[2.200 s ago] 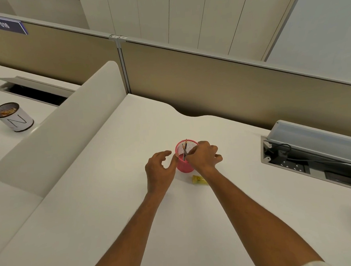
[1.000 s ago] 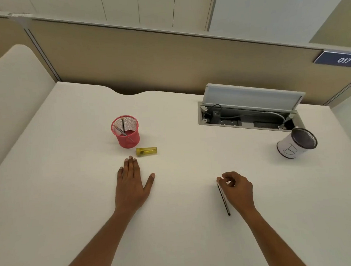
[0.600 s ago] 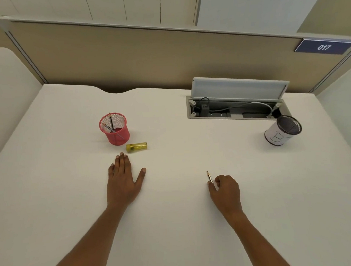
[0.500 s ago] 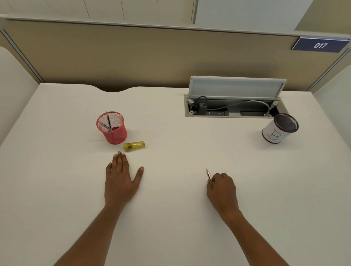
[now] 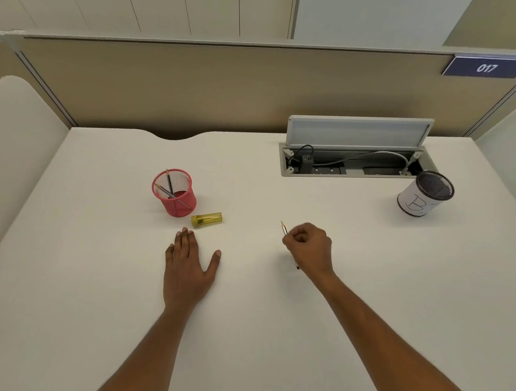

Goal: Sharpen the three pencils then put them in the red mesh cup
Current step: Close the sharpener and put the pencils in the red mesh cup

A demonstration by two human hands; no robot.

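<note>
One more to go: with right hand [image 5: 309, 248] pinching the last pencil [image 5: 284, 229] at mid-frame and left hand [image 5: 188, 264] flat and open on the bench [image 5: 258, 330], grab the yellow sharpener [image 5: 207, 219] just below the red mesh cup [image 5: 179, 204], then twist slowly.

Three pencils [image 5: 284, 229], one red cup [image 5: 180, 204], one black cup [image 5: 415, 203], one sharpener [image 5: 207, 219].

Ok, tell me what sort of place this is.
Most likely an open-plan office workstation: a white desk, a beige partition carrying a numbered sign, and an open cable hatch set into the desktop.
</note>
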